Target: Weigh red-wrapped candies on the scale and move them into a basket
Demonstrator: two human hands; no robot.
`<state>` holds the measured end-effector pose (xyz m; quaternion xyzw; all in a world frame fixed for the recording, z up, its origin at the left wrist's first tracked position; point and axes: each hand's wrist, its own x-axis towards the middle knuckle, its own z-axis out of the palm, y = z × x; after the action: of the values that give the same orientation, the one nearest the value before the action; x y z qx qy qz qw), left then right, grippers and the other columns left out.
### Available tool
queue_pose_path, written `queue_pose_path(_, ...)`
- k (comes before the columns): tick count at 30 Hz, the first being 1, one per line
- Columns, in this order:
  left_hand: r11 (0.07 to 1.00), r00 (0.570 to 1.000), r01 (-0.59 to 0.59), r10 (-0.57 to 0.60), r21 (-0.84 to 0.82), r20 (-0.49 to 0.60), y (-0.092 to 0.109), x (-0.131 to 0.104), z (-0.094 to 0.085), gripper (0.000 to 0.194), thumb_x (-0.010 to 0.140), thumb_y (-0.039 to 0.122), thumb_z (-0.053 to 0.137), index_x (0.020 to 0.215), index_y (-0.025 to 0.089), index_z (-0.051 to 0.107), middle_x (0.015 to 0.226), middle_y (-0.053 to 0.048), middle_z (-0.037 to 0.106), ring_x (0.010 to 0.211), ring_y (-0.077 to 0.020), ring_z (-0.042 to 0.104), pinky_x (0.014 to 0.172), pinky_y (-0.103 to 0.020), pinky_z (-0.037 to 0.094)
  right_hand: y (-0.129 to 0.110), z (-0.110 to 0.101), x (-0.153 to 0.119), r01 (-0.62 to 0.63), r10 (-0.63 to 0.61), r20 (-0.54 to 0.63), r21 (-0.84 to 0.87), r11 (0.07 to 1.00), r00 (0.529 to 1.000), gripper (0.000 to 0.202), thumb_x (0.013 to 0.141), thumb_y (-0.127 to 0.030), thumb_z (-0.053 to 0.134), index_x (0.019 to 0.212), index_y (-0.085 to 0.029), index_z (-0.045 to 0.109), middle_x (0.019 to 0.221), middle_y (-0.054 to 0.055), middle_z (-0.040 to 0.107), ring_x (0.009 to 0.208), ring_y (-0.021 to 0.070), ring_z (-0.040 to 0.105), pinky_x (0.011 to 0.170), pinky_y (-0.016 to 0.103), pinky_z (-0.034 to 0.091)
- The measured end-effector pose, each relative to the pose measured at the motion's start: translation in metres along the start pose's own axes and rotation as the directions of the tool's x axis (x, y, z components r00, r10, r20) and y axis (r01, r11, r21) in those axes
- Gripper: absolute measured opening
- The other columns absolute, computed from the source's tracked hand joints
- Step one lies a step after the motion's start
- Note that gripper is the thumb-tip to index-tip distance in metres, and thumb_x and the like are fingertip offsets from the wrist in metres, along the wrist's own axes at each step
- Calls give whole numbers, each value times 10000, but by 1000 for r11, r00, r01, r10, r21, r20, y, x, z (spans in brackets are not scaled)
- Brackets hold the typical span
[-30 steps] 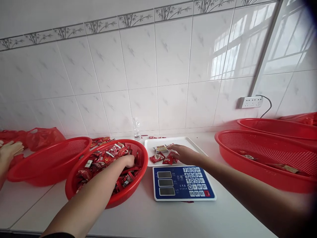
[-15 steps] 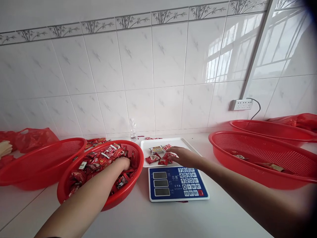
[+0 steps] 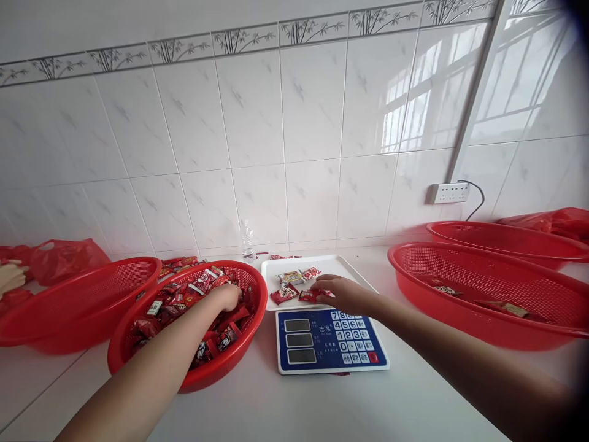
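Note:
My left hand (image 3: pixel 229 297) is down in a red perforated basket (image 3: pixel 196 382) heaped with small wrapped snack packets (image 3: pixel 181 301), mostly red. Its fingers are curled among the packets, and what they hold is hidden. My right hand (image 3: pixel 339 293) rests over the white tray (image 3: pixel 343 265) of a scale. Its fingers are apart around a small red packet (image 3: pixel 309 296), touching it. Beside them on the tray lie a cream-coloured packet (image 3: pixel 291 278), a red-and-white packet (image 3: pixel 311 274) and a red packet with dark lettering (image 3: pixel 284 293).
The scale's blue keypad panel (image 3: pixel 324 356) faces me. A red basket (image 3: pixel 83 307) stands at left, with red plastic bags (image 3: pixel 69 261) behind. At right, a red basket (image 3: pixel 483 270) holds a few packets; another basket (image 3: pixel 506 239) is behind it. A clear bottle (image 3: pixel 247 239) stands by the wall.
My left hand has risen slightly and shifted a little left within the packets. On the tray, my right hand has lowered slightly, its fingers bending more, and the red packets by it have shifted.

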<state>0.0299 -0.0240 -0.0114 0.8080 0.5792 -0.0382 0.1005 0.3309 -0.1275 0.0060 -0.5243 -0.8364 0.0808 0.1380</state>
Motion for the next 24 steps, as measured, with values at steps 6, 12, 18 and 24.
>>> queue_pose_path(6, 983, 993, 64, -79, -172, -83, 2, -8, -32, 104, 732, 159, 446, 646, 186, 499, 530, 37, 462, 425, -85, 362, 446, -204, 303, 3, 1, -1, 12, -12, -5, 6, 1000, 1000, 345, 837, -393, 413, 1093, -241, 588, 1176, 72, 569, 1069, 238, 503, 874, 375, 413)
queue_pose_path(12, 962, 969, 61, -120, -265, -215, 3, -10, -50, 118, 752, 200, 455, 634, 184, 452, 528, 49, 398, 465, -88, 343, 454, -206, 258, 3, 0, -2, 23, -23, -16, 2, 1000, 1000, 341, 835, -387, 417, 1093, -241, 585, 1172, 70, 571, 1069, 233, 500, 882, 382, 411)
queue_pose_path(18, 945, 916, 89, -202, -315, -348, -2, -6, -53, 73, 759, 176, 446, 711, 183, 501, 651, 22, 526, 598, -110, 469, 506, -193, 306, 5, -2, -6, 33, -32, -29, 30, 999, 999, 336, 834, -408, 410, 1077, -265, 592, 1157, 55, 579, 1066, 233, 502, 868, 396, 419)
queue_pose_path(24, 908, 827, 250, -381, -336, -414, -16, -5, -53, 148, 770, 206, 444, 901, 178, 508, 785, -56, 623, 666, -179, 575, 548, -241, 373, 7, -2, -7, 33, -32, -26, 38, 999, 999, 334, 835, -418, 406, 1064, -268, 596, 1141, 54, 585, 1054, 232, 509, 859, 393, 426)
